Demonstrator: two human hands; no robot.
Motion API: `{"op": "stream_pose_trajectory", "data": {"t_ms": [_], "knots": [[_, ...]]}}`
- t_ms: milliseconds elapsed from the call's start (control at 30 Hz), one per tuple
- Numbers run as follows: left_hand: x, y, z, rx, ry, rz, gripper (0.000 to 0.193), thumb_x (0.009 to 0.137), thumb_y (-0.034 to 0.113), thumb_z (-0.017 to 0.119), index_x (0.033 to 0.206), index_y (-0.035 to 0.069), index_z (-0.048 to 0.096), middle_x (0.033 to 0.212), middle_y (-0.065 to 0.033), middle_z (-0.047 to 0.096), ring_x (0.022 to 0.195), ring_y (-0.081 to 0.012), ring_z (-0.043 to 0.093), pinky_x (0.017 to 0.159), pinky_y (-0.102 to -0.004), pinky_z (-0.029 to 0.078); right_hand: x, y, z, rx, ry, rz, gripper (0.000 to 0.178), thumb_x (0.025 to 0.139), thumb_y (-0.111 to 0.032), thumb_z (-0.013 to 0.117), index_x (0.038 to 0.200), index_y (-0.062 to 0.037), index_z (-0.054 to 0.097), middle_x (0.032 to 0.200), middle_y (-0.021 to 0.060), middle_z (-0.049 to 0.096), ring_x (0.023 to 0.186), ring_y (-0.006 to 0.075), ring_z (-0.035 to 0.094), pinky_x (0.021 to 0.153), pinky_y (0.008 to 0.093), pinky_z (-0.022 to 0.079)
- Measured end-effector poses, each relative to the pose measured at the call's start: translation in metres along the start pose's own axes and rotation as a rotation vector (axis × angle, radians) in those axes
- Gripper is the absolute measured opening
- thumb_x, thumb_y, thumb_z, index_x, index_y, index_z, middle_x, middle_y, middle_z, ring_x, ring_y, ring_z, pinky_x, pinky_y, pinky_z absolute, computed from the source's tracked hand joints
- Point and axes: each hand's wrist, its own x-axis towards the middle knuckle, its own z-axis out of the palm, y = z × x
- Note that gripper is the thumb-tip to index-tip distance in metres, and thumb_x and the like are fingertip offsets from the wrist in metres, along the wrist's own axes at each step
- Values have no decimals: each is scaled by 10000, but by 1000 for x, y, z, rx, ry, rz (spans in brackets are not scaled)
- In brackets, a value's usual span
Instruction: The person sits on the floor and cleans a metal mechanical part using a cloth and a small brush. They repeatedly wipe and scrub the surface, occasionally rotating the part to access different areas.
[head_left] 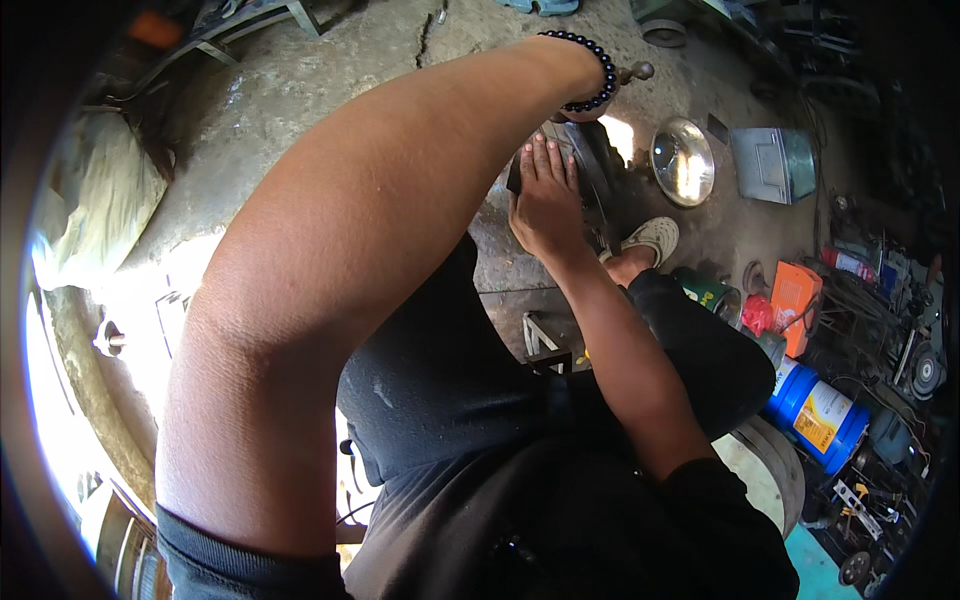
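Observation:
My left arm reaches across the upper part of the view, with a black bead bracelet at the wrist. Only a sliver of my left hand (584,114) shows below the bracelet; its fingers are hidden. Just beyond the wrist a metal rod with a ball-shaped end (640,72) sticks out. My right hand (548,198) lies palm down, fingers stretched out, on a dark piece (515,175) that it mostly covers. Right beside those fingers is a bulky dark object (594,165); what it is I cannot make out.
A round shiny metal bowl (683,162) and a rectangular metal container (774,165) are on the concrete floor to the right. My foot wears a pale clog (655,238). Nearer right are an orange case (796,305), a blue bucket (818,415) and scattered tools (858,510).

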Motion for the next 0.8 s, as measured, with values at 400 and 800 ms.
{"op": "stream_pose_trajectory", "data": {"t_ms": [400, 800], "knots": [[19, -17, 15, -37, 58, 2, 287, 722, 109, 570, 974, 49, 692, 919, -162, 702, 881, -301, 687, 740, -445, 540, -10, -9, -7, 49, -24, 11, 679, 882, -258, 586, 1445, 26, 336, 1524, 196, 321, 1433, 322, 280, 1157, 518, 222], [30, -8, 14, -50, 14, 51, 411, 847, 246, 576, 1208, 51, 595, 1084, -177, 673, 1003, -290, 658, 822, -437, 526, -44, -2, -8, 21, -48, 39, 625, 893, -244, 559, 1420, 42, 381, 1524, 203, 322, 1413, 327, 314, 1150, 517, 237]]}}
